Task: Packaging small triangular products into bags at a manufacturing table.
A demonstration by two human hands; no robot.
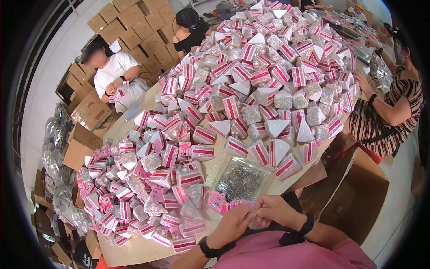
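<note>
Left hand point(234, 226) and right hand point(278, 211) meeting near the table point(121, 254) edge, fingers pinched closed, anything between them too small to tell, pink cards point(218, 201) just beyond, beside heaped pink-and-white wedges point(160, 178).

Brown cardboard boxes point(131, 18) stand stacked beside a white wall point(62, 67); a large open brown carton point(371, 188) sits at right.

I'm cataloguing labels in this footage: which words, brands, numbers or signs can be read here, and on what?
No text can be read clearly.
Pink cards: any print is too small to read.
Brown carton behind the table's left side: its marks are too blurred to read.
</note>
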